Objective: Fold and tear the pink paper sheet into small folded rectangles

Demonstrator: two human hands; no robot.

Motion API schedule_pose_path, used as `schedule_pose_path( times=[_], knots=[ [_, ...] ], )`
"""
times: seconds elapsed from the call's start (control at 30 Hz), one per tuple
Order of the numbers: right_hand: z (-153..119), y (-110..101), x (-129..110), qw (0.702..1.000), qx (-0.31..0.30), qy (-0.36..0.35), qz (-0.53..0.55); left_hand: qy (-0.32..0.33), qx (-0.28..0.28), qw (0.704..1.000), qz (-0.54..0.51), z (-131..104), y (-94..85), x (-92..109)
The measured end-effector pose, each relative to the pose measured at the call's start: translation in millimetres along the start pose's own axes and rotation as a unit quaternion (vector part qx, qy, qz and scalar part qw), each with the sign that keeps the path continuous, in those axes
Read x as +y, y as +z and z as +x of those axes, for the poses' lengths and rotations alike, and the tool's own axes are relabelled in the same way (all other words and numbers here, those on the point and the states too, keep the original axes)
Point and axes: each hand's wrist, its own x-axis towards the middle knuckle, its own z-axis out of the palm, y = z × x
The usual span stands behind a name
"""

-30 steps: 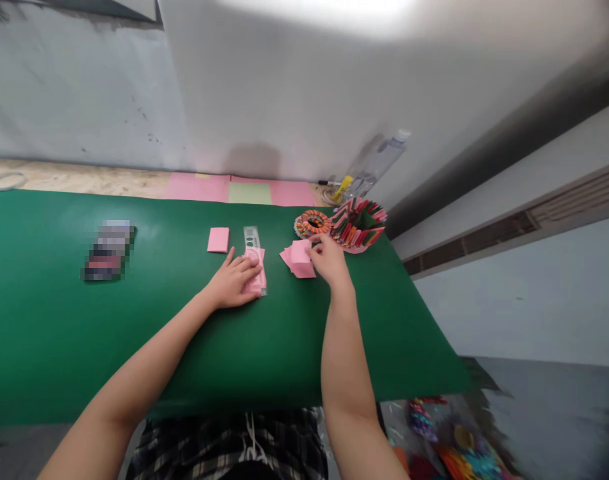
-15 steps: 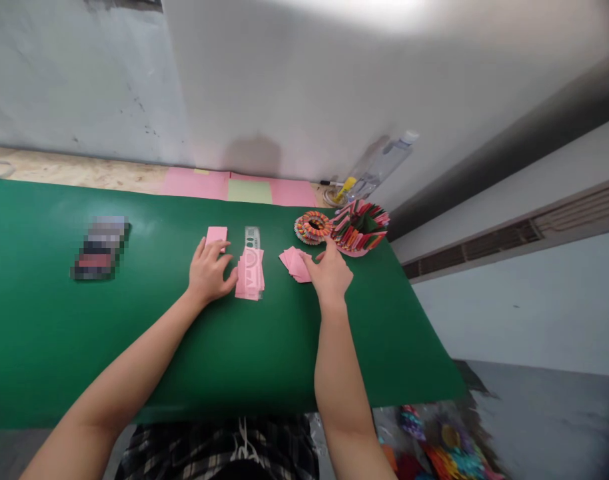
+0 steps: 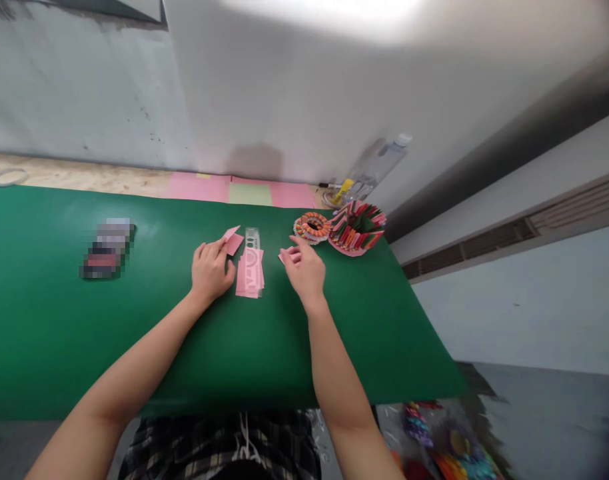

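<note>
Since half a second ago, the folded pink paper [image 3: 234,244] that lay flat has tipped up and shifted right with your left hand [image 3: 208,268], and your right hand [image 3: 305,270] has drawn in toward the middle of the desk [image 3: 254,360]. In the head view, your left fingertips appear to grasp that paper, two of its faces standing at an angle, nearer the desk's far edge than its near one. Your right fingers seem to be pinching the small pink slips [image 3: 290,255], mostly hidden under them, toward the desk's right edge. Between your hands, more pink pieces [image 3: 242,280] lie partly under a clear stencil strip [image 3: 252,239], neither hand touching it; the paper ring [image 3: 313,227] sits just beyond your right hand. The step in hand looks like picking up and gathering paper, so your next move probably calls for a light, level grip, clear of the strip
</note>
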Motion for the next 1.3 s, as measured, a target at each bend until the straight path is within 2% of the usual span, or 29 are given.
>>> schedule_pose_path(
  times=[0.07,0.13,0.27,0.37,0.5,0.67,0.73,0.83,0.93,1.0,1.17,1.3],
  knots=[
    [-4.8,13.0,-6.6,0.992,-0.064,-0.010,0.109,0.038,0.004,0.999,-0.021,-1.7,-1.3,2.1],
    [-9.8,26.9,-13.3,0.971,-0.125,-0.018,0.203,0.070,0.009,0.997,-0.036,-4.0,-2.8,5.1],
    [-16.2,43.6,-21.9,0.928,-0.165,0.031,0.332,0.122,0.009,0.991,-0.054,-7.5,-5.4,10.5],
    [-15.7,45.2,-21.1,0.920,-0.143,0.071,0.358,0.157,-0.005,0.985,-0.076,-8.4,-4.3,11.6],
    [-12.0,43.9,-15.4,0.950,-0.061,0.075,0.298,0.185,-0.011,0.975,-0.123,-9.6,0.6,11.0],
    [-9.6,35.5,-15.4,0.966,-0.017,0.054,0.252,0.227,-0.014,0.962,-0.153,-10.4,-0.1,13.2],
    [-8.1,27.6,-16.1,0.974,0.008,0.036,0.226,0.226,-0.040,0.963,-0.142,-9.0,-1.9,14.0],
    [-3.5,16.6,-11.7,0.979,0.040,0.024,0.198,0.207,-0.119,0.965,-0.106,-6.5,-1.3,13.2],
    [2.8,12.9,-0.2,0.972,0.060,0.042,0.222,0.188,-0.200,0.959,-0.078,-6.2,3.9,10.9],
    [6.5,13.8,7.6,0.959,0.061,0.069,0.269,0.174,-0.219,0.957,-0.072,-7.2,7.8,9.6],
    [10.2,11.5,12.7,0.914,0.061,0.097,0.389,0.185,-0.204,0.958,-0.076,-7.6,11.9,8.1],
    [8.6,3.8,9.6,0.913,0.010,0.109,0.393,0.175,-0.183,0.965,-0.070,-4.2,9.0,7.8]
  ],
)
